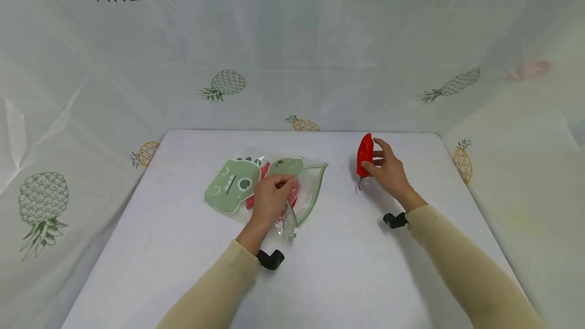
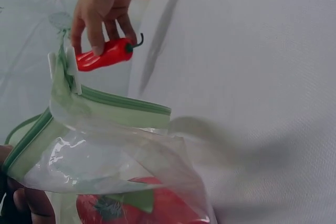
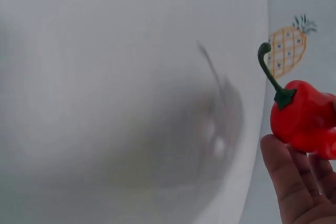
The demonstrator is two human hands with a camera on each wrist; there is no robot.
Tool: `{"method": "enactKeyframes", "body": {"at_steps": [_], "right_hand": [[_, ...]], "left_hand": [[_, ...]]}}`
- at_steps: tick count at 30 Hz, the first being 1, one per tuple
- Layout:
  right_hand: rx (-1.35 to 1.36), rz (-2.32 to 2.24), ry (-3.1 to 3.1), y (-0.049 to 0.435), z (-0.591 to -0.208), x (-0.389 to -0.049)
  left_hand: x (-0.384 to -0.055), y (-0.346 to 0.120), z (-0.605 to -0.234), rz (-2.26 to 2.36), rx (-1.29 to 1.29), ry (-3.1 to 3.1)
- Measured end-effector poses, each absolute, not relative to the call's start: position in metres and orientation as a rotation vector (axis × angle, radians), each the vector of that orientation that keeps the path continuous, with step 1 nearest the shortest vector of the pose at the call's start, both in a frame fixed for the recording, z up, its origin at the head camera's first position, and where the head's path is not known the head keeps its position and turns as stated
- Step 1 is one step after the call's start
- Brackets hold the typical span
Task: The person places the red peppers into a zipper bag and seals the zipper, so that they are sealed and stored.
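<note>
Raised over the right of the table, my right hand grips a glossy red pepper between thumb and fingers. A thin dark green stem curves from the pepper's end in the right wrist view. My left hand pinches the edge of a clear zip bag with a green cartoon monster face. In the left wrist view the bag's green-trimmed mouth gapes, with a white slider on the trim. Red things with some green show inside the bag; their kind is unclear.
A white table lies under both hands. Around its back and sides hangs a pale sheet printed with pineapples and lettering. Each wrist wears a small black camera, such as the one on the left wrist.
</note>
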State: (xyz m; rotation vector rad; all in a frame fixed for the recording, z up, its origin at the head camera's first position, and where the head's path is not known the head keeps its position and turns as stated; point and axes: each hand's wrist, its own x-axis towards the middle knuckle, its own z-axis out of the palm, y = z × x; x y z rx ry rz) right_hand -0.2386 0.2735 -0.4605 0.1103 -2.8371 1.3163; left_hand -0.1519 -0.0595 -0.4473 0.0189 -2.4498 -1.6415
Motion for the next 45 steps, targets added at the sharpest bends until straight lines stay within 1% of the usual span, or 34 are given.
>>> {"method": "enactKeyframes", "body": {"at_steps": [15, 26, 32, 37, 45], "right_hand": [[0.196, 1.438, -2.792, 0.242, -0.454, -0.207], [0.170, 1.966, -2.785, 0.218, -0.443, -0.170], [0.238, 2.085, -2.855, 0.196, -0.440, -0.152], [0.223, 2.132, -2.904, 0.175, -0.445, -0.152], [0.092, 2.197, -2.780, 0.148, -0.452, -0.163]], "left_hand": [[-0.155, -0.060, -0.440, -1.701, 0.041, -2.437], [-0.154, -0.060, -0.439, -1.685, 0.023, -2.415], [-0.152, -0.057, -0.434, -1.652, 0.046, -2.436], [-0.148, -0.052, -0.432, -1.596, 0.041, -2.476], [-0.136, -0.047, -0.435, -1.645, -0.023, -2.524]]}}
